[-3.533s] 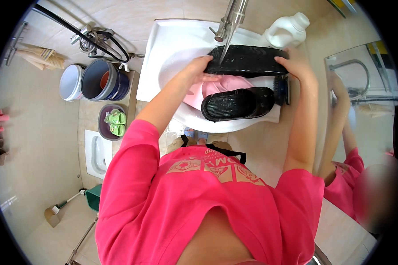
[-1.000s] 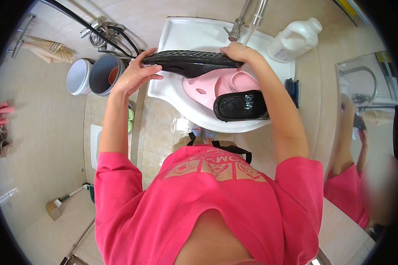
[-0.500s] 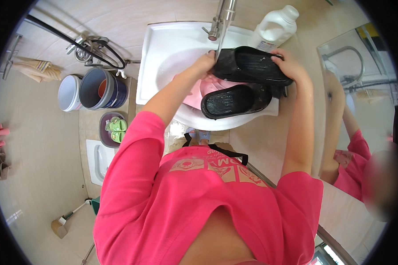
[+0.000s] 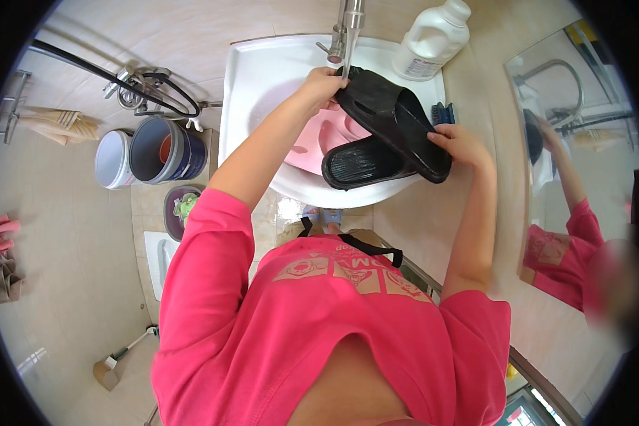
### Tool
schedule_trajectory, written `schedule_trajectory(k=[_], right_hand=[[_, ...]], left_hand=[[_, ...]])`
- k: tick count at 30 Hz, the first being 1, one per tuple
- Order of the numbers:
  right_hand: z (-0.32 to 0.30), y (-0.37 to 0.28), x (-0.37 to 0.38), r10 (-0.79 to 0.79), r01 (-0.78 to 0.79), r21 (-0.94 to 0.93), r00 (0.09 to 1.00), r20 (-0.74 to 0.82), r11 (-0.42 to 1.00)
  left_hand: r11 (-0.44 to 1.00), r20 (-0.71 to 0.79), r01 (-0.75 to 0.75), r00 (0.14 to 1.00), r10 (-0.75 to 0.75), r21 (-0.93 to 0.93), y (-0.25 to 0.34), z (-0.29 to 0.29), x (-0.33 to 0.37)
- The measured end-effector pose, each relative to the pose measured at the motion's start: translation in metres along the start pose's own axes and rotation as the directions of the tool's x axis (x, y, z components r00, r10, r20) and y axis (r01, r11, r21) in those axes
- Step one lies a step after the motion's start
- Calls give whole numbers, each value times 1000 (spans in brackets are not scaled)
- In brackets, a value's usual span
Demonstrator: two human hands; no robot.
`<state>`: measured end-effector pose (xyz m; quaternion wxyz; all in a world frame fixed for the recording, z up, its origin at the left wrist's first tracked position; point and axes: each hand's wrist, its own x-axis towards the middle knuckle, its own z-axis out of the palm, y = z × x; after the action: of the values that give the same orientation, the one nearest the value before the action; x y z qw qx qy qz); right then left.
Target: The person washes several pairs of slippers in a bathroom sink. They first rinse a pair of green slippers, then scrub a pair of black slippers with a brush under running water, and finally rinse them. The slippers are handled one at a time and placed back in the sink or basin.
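A wet black slipper (image 4: pixel 383 106) is held between my hands above the sink (image 4: pixel 243 85). My left hand (image 4: pixel 322 90) grips its far left end, right by the running water from the tap (image 4: pixel 339 42). At its near right end, my right hand (image 4: pixel 463 145) pinches the edge. The second black slipper (image 4: pixel 358 162) lies underneath on the front of the sink, partly covered by the held one. Below them pink slippers or a similar pink item (image 4: pixel 312 142) rest in the basin; their exact shape is partly hidden.
A white jug-style bottle (image 4: pixel 433 42) stands on the sink's back right corner. A dark-blue brush (image 4: pixel 442 113) sits beside the right edge. Left of the sink are two buckets (image 4: pixel 110 160) and a tub with green shoes (image 4: pixel 184 206). A mirror (image 4: pixel 568 142) hangs on the right.
The held slipper has turned, its right end swinging down toward me and now covering more of the lower slipper. My right hand has moved down with it. The brush has come into sight.
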<state>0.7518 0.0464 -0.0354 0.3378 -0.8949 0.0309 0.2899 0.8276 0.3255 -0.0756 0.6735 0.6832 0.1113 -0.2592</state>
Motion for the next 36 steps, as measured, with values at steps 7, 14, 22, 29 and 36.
schedule_trajectory(k=[7,14,22,29,36], right_hand=[[21,-12,29,-171,171,-20,985,-13,985],[46,-42,69,-356,339,-148,928,-112,929],[80,-74,119,-384,409,254,912,-144,876],[106,-107,134,-387,387,0,922,-10,922],[131,-146,111,-396,392,69,916,65,918]], left_hand=[[925,-46,-13,999,-5,-380,-17,-35,-31],[861,166,121,985,-43,-494,-49,-15,-83],[950,-170,-16,985,-39,-311,-40,-31,-74],[961,-318,-204,938,136,-188,-35,-61,-61],[944,-337,-321,882,329,82,-20,-97,-76]])
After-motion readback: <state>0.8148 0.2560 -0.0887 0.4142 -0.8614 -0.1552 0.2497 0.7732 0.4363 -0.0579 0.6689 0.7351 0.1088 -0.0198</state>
